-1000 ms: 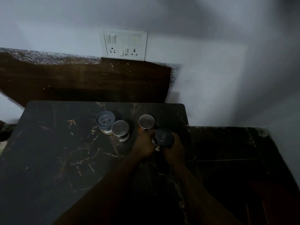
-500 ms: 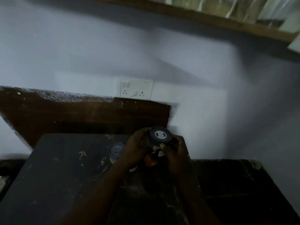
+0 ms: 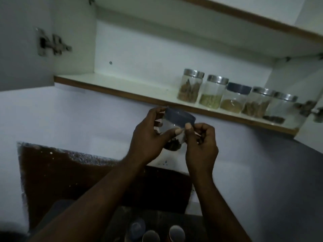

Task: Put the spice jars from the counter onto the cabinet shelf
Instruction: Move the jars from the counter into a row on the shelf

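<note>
Clear jar [image 3: 172, 131], blue lid, dark spice at bottom, slightly tilted, gripped between left hand [image 3: 148, 137] and right hand [image 3: 201, 142], just below shelf [image 3: 111, 82]. Row of five jars [image 3: 234, 100] upright at shelf's right end. Three jars [image 3: 151, 236] on counter [image 3: 118, 222].

Five jars [image 3: 234, 100] stand in a row on the right part of the shelf [image 3: 113, 84]. Just below the shelf's front edge, a held jar [image 3: 178, 118] sits between the left hand [image 3: 148, 138] and right hand [image 3: 201, 145]. Well below the shelf, three jars [image 3: 151, 236] stand on the table [image 3: 190, 224].
</note>
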Available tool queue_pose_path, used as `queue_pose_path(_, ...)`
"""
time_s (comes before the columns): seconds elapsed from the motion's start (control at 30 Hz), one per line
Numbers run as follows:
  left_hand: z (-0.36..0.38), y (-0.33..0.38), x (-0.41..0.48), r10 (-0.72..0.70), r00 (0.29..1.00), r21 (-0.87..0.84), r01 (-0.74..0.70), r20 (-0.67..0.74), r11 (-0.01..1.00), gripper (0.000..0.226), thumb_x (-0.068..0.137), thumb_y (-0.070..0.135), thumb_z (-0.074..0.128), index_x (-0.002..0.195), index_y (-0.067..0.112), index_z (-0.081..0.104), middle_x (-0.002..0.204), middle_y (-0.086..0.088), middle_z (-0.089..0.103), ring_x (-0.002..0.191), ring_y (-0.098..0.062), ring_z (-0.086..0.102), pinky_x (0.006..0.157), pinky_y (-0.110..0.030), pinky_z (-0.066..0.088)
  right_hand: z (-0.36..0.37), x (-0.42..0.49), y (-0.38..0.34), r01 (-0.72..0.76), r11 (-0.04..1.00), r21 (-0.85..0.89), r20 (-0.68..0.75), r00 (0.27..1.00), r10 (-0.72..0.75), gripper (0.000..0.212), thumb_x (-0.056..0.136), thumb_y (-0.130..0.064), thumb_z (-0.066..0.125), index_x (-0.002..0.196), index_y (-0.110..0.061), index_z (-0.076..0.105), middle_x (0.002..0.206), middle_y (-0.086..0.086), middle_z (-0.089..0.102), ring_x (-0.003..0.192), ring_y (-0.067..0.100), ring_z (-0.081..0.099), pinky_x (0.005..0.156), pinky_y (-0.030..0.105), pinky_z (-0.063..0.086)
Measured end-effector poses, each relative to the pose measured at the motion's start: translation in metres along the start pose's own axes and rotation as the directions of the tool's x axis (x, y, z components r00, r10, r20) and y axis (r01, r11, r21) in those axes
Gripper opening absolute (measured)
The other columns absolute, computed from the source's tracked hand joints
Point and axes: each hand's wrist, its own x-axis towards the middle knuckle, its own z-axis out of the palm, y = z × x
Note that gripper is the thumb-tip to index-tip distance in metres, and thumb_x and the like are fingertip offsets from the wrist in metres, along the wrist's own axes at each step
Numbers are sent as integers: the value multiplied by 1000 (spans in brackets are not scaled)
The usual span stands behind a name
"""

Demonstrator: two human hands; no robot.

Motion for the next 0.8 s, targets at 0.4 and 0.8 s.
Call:
queue_pose_path(0.4, -36, 27, 147, 39, 999, 236, -43, 22, 971, 87, 80, 29, 80, 153, 32, 33, 134, 7, 59, 112, -16, 62, 89, -34, 56, 79, 132, -65, 214, 944, -250, 310, 942, -132, 44, 88, -33, 77, 125, -22, 57, 119, -7, 66, 113, 18, 65, 94, 33, 54)
queue_pose_path(0.8, -3, -26, 156, 50, 992, 794, 60, -113, 605, 72, 87, 72, 47, 144, 29, 40, 118, 2, 71, 107, -28, 61, 73, -36, 39, 91, 145, -28, 267, 840, -472, 318, 940, -120, 35, 92, -33, 71, 119, -11, 66, 114, 4, 70, 105, 22, 65, 82, 29, 47)
